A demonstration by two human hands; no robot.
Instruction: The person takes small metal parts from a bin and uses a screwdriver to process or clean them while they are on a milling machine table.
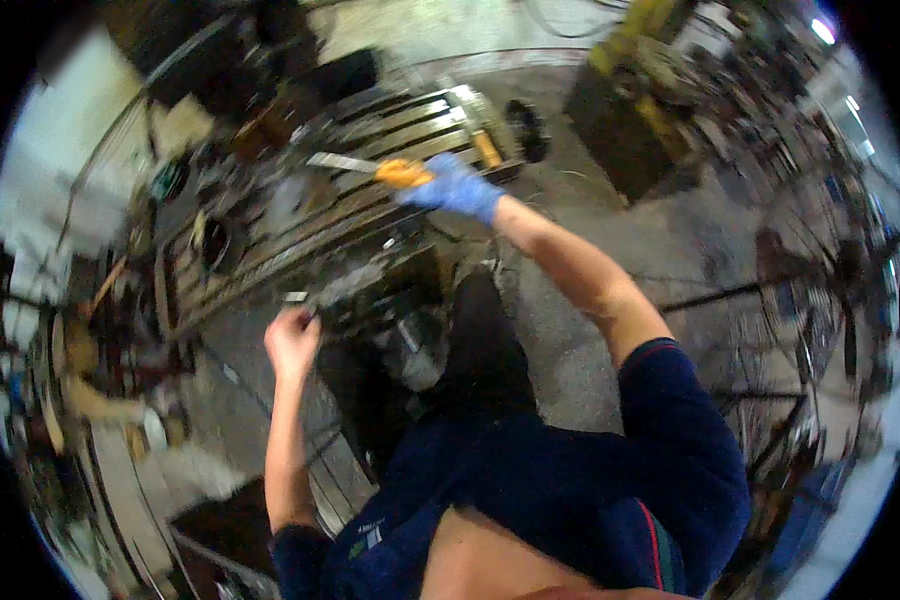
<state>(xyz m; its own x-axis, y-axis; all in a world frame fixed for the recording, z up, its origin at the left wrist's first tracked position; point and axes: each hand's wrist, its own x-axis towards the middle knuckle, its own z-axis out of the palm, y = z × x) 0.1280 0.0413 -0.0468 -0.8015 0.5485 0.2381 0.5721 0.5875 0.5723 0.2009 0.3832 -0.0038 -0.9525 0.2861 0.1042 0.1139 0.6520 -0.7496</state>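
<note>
My right hand [455, 190], in a blue glove, is wrapped round the orange handle of a tool [402, 173]. Its long, flat, pale blade points left, over a slotted metal machine table [255, 262]; blur hides its exact kind. My left hand [292, 340] is bare and sits near the front edge of that table, fingers curled closed. Just beyond those fingertips shows a small pale piece [295, 297]; whether the fingers hold it I cannot tell. A brush-like thing with a yellow handle [485, 148] lies at the table's far right end.
A round dark handwheel [527, 130] stands off the table's right end. Further right is a dark and yellow machine [635, 130]. Dark round parts [213, 243] lie on the table's left side. A metal rack [770, 400] stands at the right, and a dark box [232, 525] at lower left.
</note>
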